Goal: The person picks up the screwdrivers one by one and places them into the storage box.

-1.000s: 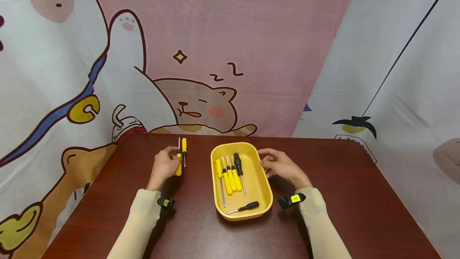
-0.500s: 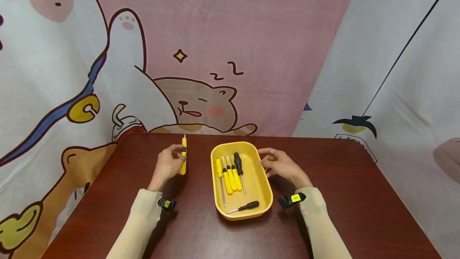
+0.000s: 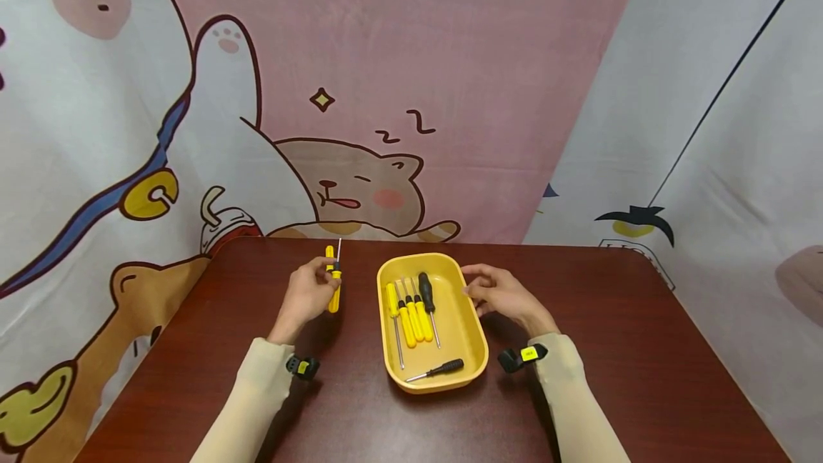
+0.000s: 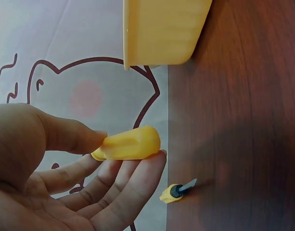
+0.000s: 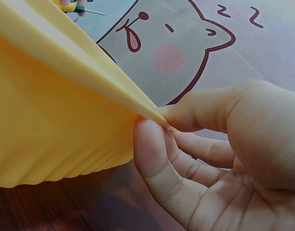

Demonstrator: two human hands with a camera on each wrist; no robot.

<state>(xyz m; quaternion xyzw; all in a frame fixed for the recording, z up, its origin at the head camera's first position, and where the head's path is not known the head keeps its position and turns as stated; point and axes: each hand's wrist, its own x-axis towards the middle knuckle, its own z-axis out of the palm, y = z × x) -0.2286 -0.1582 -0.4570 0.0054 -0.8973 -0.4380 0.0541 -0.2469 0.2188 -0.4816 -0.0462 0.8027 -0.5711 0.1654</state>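
My left hand [image 3: 306,294] pinches a screwdriver with a yellow handle [image 3: 334,299] between thumb and fingers, its shank pointing to the back of the table. In the left wrist view that handle [image 4: 133,143] lies across the fingertips under the thumb. A second yellow screwdriver [image 3: 330,251] lies on the table just beyond, partly hidden by the hand; its tip shows in the left wrist view. At the middle stands a yellow plastic tray [image 3: 459,306]. My right hand [image 3: 508,300] holds the tray's right rim, thumb on top and fingers below, clearest in the right wrist view.
Inside the tray, several yellow-handled screwdrivers [image 3: 411,320] lie side by side with a black one [image 3: 426,295]. Another black screwdriver [image 3: 446,368] lies crosswise at its near end. The brown table [image 3: 617,349] ends at a cartoon-printed cloth [image 3: 489,91] behind.
My left hand has moved a little to the right with its screwdriver, passing in front of the one on the table. The right hand and the tray have stayed put.
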